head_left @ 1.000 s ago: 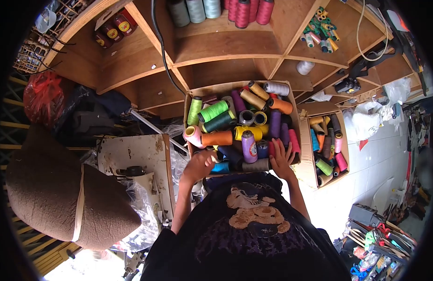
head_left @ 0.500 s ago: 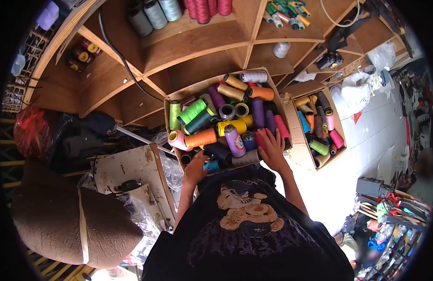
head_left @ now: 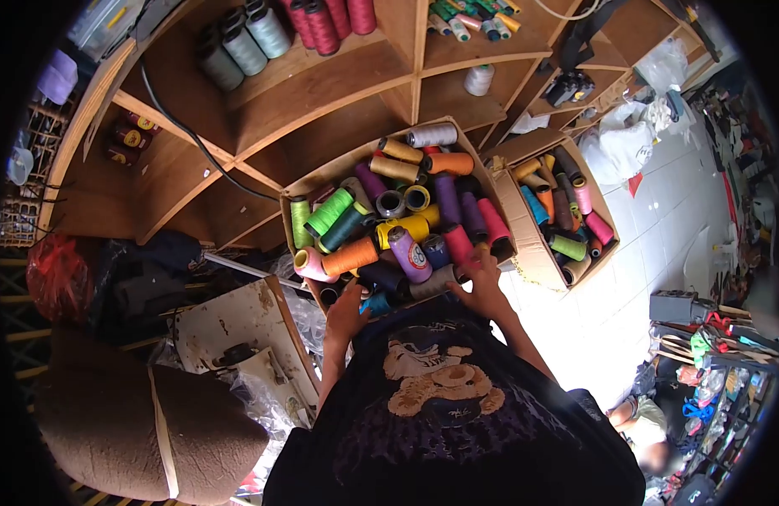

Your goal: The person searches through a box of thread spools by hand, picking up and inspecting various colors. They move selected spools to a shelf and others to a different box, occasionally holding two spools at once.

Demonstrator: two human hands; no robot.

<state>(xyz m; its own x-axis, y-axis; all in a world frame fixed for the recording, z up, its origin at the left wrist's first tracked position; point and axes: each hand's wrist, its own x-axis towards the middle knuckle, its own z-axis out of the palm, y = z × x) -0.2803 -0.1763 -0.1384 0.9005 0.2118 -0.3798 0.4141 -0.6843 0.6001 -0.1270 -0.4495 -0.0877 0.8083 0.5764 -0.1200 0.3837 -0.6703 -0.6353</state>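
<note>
A cardboard box (head_left: 301, 291) full of thread spools in many colours is in front of my body. My left hand (head_left: 347, 314) curls over its near left corner, beside a blue spool (head_left: 376, 304) and a dark spool (head_left: 383, 277); its fingertips are partly hidden. At the near right side, my right hand (head_left: 484, 291) rests on the spools, fingers bent but apart from the thumb. It touches a pink spool (head_left: 459, 244) and the end of a grey spool (head_left: 432, 282). Between the hands lies a purple spool with a round label (head_left: 410, 255).
Wooden shelves (head_left: 322, 114) with more spools rise behind the box. A smaller box of spools (head_left: 531, 244) stands to the right. On the left are a stained board (head_left: 238, 316) and a brown padded bundle (head_left: 145, 422). Another person (head_left: 647, 430) is at lower right.
My right hand has drawn back slightly towards me, its fingers more bent and less spread over the pink spool. My left hand stays at its corner. The view has shifted slightly.
</note>
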